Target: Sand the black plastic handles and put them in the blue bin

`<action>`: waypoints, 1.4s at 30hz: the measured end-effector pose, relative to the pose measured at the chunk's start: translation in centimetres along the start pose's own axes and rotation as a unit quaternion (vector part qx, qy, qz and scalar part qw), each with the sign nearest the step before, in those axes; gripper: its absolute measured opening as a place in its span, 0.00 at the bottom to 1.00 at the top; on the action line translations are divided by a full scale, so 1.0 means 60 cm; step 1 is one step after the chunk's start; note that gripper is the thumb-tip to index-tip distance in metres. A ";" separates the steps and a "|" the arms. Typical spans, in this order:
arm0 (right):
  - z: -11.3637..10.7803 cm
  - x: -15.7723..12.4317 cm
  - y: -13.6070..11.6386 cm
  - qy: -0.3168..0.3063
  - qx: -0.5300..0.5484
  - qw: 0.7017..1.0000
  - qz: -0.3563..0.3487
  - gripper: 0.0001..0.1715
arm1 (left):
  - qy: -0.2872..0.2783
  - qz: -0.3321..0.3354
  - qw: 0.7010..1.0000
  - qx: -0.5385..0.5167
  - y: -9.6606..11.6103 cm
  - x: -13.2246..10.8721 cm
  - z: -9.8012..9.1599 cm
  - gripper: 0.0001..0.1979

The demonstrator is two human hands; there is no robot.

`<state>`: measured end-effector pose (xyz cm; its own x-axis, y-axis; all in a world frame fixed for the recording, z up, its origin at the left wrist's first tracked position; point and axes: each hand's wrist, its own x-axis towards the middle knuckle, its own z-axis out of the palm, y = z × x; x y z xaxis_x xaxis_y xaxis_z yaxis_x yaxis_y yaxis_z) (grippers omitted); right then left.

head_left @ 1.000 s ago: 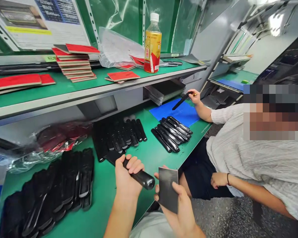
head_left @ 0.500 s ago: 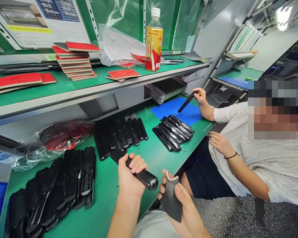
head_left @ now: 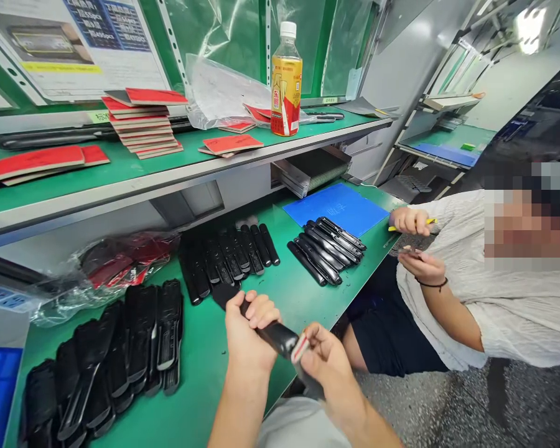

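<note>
The right hand (head_left: 326,364) had brought the dark sheet (head_left: 310,384) against the black handle (head_left: 277,339); the co-worker's hand (head_left: 409,220) had withdrawn from the blue mat (head_left: 336,208).

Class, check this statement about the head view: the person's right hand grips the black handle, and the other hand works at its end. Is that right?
Not quite: the head view shows that the left hand grips the black handle. The right hand is the other one, working at its end.

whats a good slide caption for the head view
Left hand grips a black handle, right hand holds a thin dark sheet at its end
</note>
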<state>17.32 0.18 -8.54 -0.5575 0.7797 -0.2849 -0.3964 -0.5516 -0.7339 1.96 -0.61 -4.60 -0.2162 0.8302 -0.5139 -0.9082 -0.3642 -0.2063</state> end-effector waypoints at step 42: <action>-0.054 0.013 -0.017 0.083 0.047 0.990 0.107 0.25 | 0.020 -0.053 0.983 0.174 -0.001 -0.007 0.009 0.12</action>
<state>19.63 2.31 -10.02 -0.5124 0.6751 -0.5307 -0.3516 -0.7287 -0.5876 1.92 -0.69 -3.92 -0.1060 0.8360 -0.5383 -0.9940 -0.1046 0.0332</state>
